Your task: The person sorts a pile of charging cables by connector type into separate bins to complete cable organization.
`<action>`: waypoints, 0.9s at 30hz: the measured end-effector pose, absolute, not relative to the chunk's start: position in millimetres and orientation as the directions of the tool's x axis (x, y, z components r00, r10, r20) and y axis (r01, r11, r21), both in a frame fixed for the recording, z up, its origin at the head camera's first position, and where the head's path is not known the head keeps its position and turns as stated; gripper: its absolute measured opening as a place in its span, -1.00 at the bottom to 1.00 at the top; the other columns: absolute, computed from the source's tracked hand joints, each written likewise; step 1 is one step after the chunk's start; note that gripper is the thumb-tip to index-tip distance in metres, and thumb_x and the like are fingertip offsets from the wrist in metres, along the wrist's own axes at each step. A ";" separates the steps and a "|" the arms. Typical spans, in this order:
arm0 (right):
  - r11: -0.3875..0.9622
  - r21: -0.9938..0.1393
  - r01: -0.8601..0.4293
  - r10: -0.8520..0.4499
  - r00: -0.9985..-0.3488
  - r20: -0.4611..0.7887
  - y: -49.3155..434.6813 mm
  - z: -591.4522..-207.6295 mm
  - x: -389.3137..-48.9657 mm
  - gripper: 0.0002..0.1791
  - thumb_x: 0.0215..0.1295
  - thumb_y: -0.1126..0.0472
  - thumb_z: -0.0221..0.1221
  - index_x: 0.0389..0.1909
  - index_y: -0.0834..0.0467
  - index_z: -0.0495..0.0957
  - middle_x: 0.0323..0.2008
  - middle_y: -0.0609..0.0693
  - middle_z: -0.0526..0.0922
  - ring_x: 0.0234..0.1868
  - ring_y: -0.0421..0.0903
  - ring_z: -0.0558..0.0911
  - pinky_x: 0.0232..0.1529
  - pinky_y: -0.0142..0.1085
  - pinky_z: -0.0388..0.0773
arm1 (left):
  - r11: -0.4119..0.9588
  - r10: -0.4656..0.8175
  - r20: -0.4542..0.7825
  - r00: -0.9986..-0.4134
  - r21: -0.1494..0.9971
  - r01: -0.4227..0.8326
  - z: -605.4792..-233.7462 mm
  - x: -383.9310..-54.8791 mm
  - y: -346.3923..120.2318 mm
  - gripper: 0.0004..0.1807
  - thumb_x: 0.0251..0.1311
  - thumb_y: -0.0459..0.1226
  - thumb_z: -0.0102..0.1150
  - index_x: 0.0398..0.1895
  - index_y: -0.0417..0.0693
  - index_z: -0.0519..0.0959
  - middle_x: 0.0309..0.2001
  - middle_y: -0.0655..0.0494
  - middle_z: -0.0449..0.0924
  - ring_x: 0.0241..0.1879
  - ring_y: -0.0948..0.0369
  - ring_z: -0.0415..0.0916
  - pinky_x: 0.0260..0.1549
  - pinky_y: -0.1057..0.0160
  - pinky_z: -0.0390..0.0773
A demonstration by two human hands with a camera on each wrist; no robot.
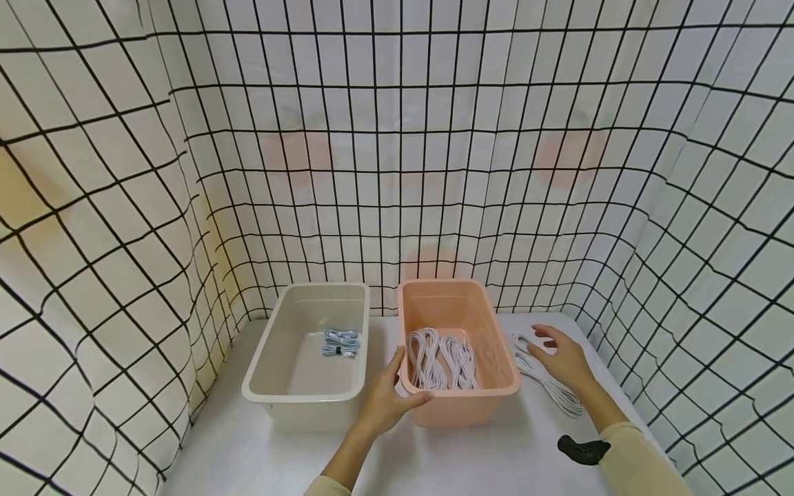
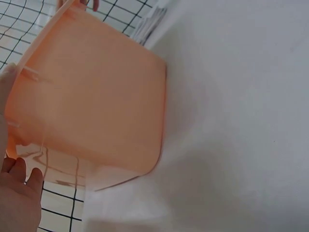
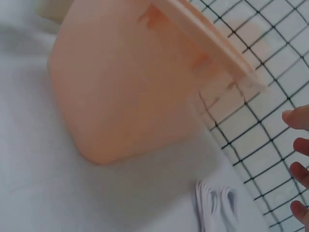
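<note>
At the near left corner of a peach plastic bin (image 1: 505, 372), my left hand (image 1: 380, 406) rests its spread fingers and thumb against the rim. Two bundles of white cable (image 1: 457, 362) lie in that bin's near half. Another white cable bundle (image 1: 552, 386) lies on the table to the bin's right. Over this bundle's far end is my right hand (image 1: 564, 358), its fingers loosely bent and holding nothing. Its separated fingertips (image 3: 300, 145) show at the right edge of the right wrist view, with the looped end of the cable below.
A cream plastic bin (image 1: 304, 398) stands left of the peach one, with light blue cable bundles (image 1: 340, 341) inside. Black wire grid (image 1: 384, 207) rises behind and on both sides. A small black object (image 1: 583, 450) appears by the right sleeve.
</note>
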State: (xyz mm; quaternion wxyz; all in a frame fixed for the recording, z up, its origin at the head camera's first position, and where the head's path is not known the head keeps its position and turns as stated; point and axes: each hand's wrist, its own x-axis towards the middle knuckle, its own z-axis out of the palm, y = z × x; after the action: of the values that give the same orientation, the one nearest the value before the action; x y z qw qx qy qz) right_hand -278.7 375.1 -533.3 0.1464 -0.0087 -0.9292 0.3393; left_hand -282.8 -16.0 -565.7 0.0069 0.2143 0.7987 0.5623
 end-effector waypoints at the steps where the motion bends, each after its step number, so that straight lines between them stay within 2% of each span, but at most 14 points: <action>1: 0.765 -0.639 -0.085 0.118 -0.956 0.268 378.6 -539.2 -279.4 -0.37 0.48 0.04 0.26 0.42 0.28 0.40 0.27 0.37 0.51 0.21 0.41 0.50 0.08 0.29 0.52 | 0.276 0.349 0.228 -0.909 0.902 0.333 -565.7 -283.0 -16.5 0.25 0.03 0.03 0.62 0.66 -0.17 0.04 0.61 -0.10 0.04 0.49 -0.11 0.20 0.35 0.02 0.35; 8: 0.752 -0.657 -0.057 0.167 -0.948 0.273 399.6 -582.5 -277.3 -0.41 0.48 0.05 0.27 0.35 0.33 0.44 0.24 0.40 0.53 0.19 0.42 0.51 0.10 0.28 0.51 | 0.265 0.348 0.225 -0.910 0.907 0.326 -566.7 -285.7 -16.5 0.24 0.03 0.02 0.62 0.66 -0.15 0.04 0.61 -0.08 0.03 0.49 -0.06 0.19 0.35 0.08 0.35; 15: 0.742 -0.664 0.096 0.275 -0.946 0.171 418.2 -618.1 -267.3 -0.38 0.46 0.07 0.26 0.36 0.37 0.40 0.30 0.44 0.45 0.29 0.46 0.38 0.21 0.34 0.35 | 0.264 0.366 0.216 -0.905 0.909 0.324 -566.7 -286.9 -15.7 0.25 0.05 0.05 0.60 0.68 -0.10 0.00 0.61 -0.08 0.05 0.48 -0.12 0.22 0.35 -0.07 0.36; 19: 0.751 -0.631 0.196 0.308 -0.949 0.072 428.9 -635.7 -262.5 -0.32 0.44 0.04 0.25 0.40 0.36 0.33 0.38 0.52 0.29 0.35 0.55 0.25 0.25 0.41 0.25 | 0.266 0.359 0.217 -0.908 0.908 0.322 -565.4 -286.4 -16.5 0.25 0.05 0.04 0.60 0.68 -0.10 0.01 0.59 -0.06 0.09 0.45 -0.09 0.28 0.32 -0.01 0.42; 22: 0.792 -0.564 0.232 0.300 -0.953 0.030 433.8 -650.9 -258.0 -0.26 0.42 0.00 0.26 0.40 0.40 0.30 0.38 0.56 0.25 0.33 0.59 0.24 0.21 0.43 0.26 | 0.274 0.352 0.218 -0.910 0.906 0.323 -565.1 -285.7 -17.2 0.25 0.04 0.04 0.61 0.67 -0.09 0.02 0.60 -0.06 0.09 0.46 -0.08 0.26 0.32 0.01 0.41; 25: 0.838 -0.496 0.226 0.292 -0.955 0.057 434.4 -668.6 -254.1 -0.26 0.41 0.01 0.28 0.37 0.45 0.32 0.34 0.55 0.32 0.31 0.58 0.30 0.18 0.45 0.27 | 0.277 0.356 0.217 -0.909 0.904 0.325 -566.2 -284.7 -17.2 0.24 0.05 0.04 0.60 0.67 -0.09 0.03 0.60 -0.09 0.07 0.47 -0.12 0.22 0.34 -0.03 0.38; 27: 0.859 -0.470 0.200 0.290 -0.949 0.125 432.4 -679.7 -252.0 -0.30 0.40 0.06 0.29 0.32 0.48 0.38 0.29 0.54 0.39 0.28 0.56 0.34 0.17 0.46 0.26 | 0.278 0.355 0.214 -0.910 0.905 0.321 -566.7 -283.5 -17.3 0.25 0.04 0.04 0.61 0.67 -0.09 0.02 0.60 -0.09 0.08 0.46 -0.13 0.24 0.33 -0.03 0.38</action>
State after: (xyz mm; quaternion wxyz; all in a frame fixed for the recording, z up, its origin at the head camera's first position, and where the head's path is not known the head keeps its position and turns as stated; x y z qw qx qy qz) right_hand -252.0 432.4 -679.7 0.0961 -0.1277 -0.9594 0.2323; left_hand -283.5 -17.3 -566.7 0.0150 0.2116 0.7992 0.5624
